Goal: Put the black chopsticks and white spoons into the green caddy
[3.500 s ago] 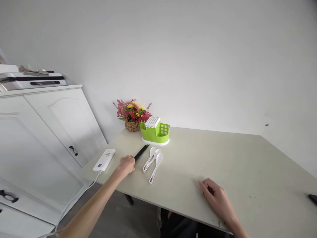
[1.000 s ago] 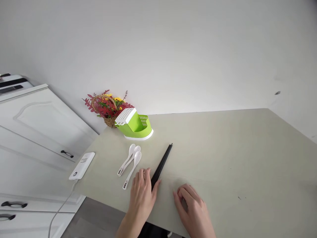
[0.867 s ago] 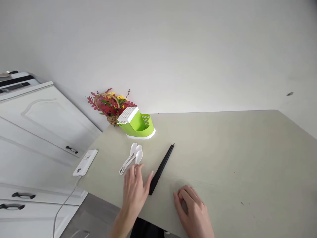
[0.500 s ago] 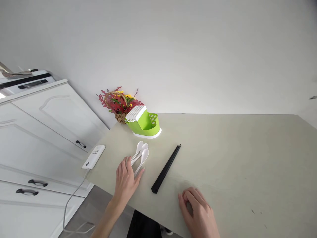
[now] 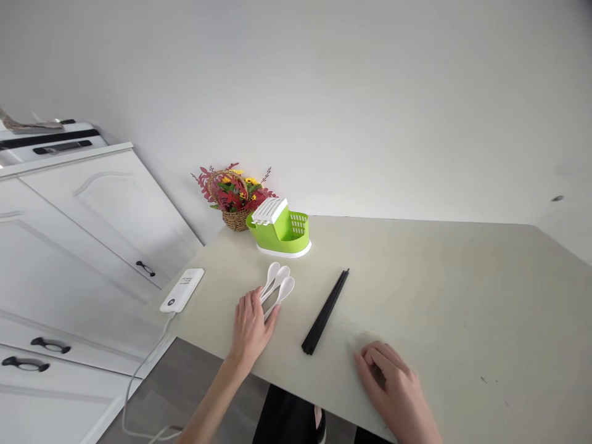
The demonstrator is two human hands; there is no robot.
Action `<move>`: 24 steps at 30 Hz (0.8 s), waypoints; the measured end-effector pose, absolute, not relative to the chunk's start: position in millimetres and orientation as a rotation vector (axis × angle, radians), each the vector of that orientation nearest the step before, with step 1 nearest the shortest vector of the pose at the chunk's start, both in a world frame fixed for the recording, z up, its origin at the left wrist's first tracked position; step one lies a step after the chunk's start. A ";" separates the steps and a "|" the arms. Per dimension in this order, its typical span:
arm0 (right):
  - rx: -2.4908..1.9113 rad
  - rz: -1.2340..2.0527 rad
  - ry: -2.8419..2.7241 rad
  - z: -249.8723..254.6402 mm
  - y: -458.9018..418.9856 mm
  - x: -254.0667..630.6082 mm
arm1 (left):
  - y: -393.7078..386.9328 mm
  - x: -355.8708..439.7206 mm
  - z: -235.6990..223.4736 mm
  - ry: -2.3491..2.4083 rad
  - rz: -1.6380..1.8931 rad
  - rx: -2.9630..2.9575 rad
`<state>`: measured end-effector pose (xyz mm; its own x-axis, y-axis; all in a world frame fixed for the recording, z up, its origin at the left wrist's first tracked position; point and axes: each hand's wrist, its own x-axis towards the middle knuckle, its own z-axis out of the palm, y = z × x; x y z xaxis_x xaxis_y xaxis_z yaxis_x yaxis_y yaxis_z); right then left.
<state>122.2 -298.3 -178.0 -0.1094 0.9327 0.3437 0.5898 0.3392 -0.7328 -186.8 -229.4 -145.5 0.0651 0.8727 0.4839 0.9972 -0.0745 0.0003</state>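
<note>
My left hand (image 5: 252, 324) lies palm down over the handles of three white spoons (image 5: 280, 283) near the table's front left edge, fingers stretched flat across them. The spoon bowls stick out past my fingertips. A pair of black chopsticks (image 5: 326, 311) lies diagonally just right of that hand, untouched. My right hand (image 5: 398, 388) rests on the beige table (image 5: 439, 290) at the front edge, fingers loosely bent, holding nothing. A green cutlery holder (image 5: 282, 231) with a white slotted insert stands behind the spoons.
A small basket of artificial flowers (image 5: 235, 197) sits against the wall behind the holder. A white power bank (image 5: 182, 290) lies at the table's left corner, its cable (image 5: 139, 382) hanging to the floor. White cabinets (image 5: 92, 246) stand at the left.
My left hand carried the chopsticks from left of the spoons to their right, let them go, and moved left onto the spoon handles. My right hand has stayed on the table.
</note>
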 end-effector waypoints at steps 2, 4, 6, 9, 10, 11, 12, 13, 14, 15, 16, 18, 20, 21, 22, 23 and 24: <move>-1.361 0.580 -1.783 -179.6 -298.2 122.6 | -228.2 -188.7 -147.8 -1.877 -0.539 -2.004; -1.373 0.616 -1.763 -180.4 -299.0 122.7 | -227.3 -189.6 -150.0 -1.881 -0.553 -2.000; -1.384 0.651 -1.739 -179.5 -300.9 121.7 | -226.6 -190.1 -151.6 -1.873 -0.546 -2.016; -1.424 0.671 -1.673 -175.8 -305.0 117.1 | -225.3 -191.0 -151.8 -1.844 -0.499 -2.074; -1.444 0.667 -1.647 -174.7 -306.4 115.1 | -224.9 -191.2 -151.5 -1.836 -0.479 -2.094; -1.467 0.662 -1.621 -174.0 -307.5 113.5 | -224.5 -191.3 -151.2 -1.832 -0.458 -2.109; -1.490 0.661 -1.598 -173.7 -308.3 112.4 | -224.2 -191.2 -151.0 -1.831 -0.435 -2.120; -1.506 0.672 -1.584 -174.1 -308.8 112.1 | -224.1 -191.0 -151.1 -1.834 -0.411 -2.125; -1.515 0.695 -1.584 -174.9 -308.7 112.6 | -224.1 -190.5 -151.5 -1.838 -0.387 -2.125; -1.519 0.724 -1.594 -176.1 -308.3 114.0 | -224.4 -189.8 -152.3 -1.843 -0.363 -2.121; -1.518 0.751 -1.611 -177.5 -307.5 115.9 | -224.7 -189.0 -153.3 -1.847 -0.343 -2.117; -1.511 0.785 -1.653 -180.4 -305.5 120.6 | -225.4 -187.0 -156.1 -1.857 -0.316 -2.104; -1.510 0.781 -1.675 -182.4 -303.8 124.1 | -225.9 -185.2 -159.2 -1.868 -0.300 -2.087; -1.512 0.772 -1.680 -182.8 -303.3 125.0 | -226.0 -184.6 -160.5 -1.872 -0.296 -2.081; -1.513 0.765 -1.684 -182.8 -303.1 125.1 | -226.0 -184.1 -161.6 -1.876 -0.297 -2.078; -1.514 0.758 -1.688 -182.5 -303.3 124.6 | -226.0 -183.9 -162.5 -1.880 -0.303 -2.077; -1.515 0.752 -1.690 -181.7 -303.7 123.5 | -226.1 -183.9 -163.1 -1.885 -0.315 -2.079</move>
